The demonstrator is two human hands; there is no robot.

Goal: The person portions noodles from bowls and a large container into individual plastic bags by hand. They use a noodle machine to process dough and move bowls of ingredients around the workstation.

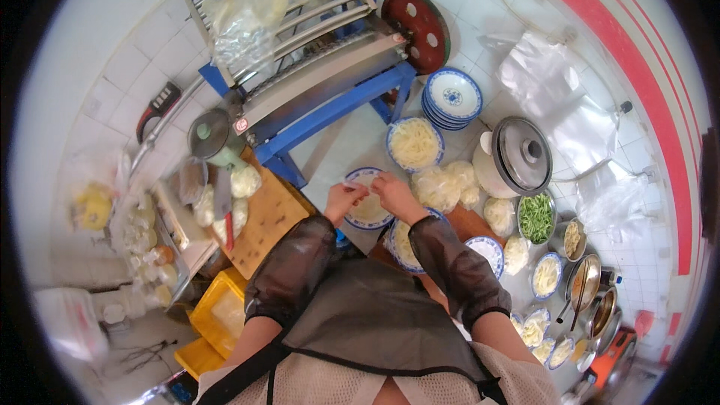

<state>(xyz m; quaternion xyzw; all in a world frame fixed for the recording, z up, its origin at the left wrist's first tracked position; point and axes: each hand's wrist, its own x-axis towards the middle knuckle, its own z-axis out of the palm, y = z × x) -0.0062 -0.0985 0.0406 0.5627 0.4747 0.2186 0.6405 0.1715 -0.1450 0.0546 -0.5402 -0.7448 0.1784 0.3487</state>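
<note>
Both hands meet above a blue-rimmed white bowl (365,225) whose pale contents are partly hidden. My left hand (344,201) is at the bowl's left side, its fingers closed on a thin, whitish piece that looks like plastic film. At the upper right of the same bowl, my right hand (394,192) has thumb and fingertips pinched together; whether something is between them is too small to tell. Behind the hands stands a bowl of pale noodle-like strips (416,144). Another blue-rimmed bowl (406,246) lies partly under my right forearm. Clear bags of pale food (436,188) sit right of the hands.
A metal machine on a blue frame (337,107) stands ahead. At left, a cleaver with a red handle (229,230) lies by a wooden board (270,219). To the right are stacked bowls (453,95), a lidded pot (520,157), shredded greens (536,217) and several small dishes.
</note>
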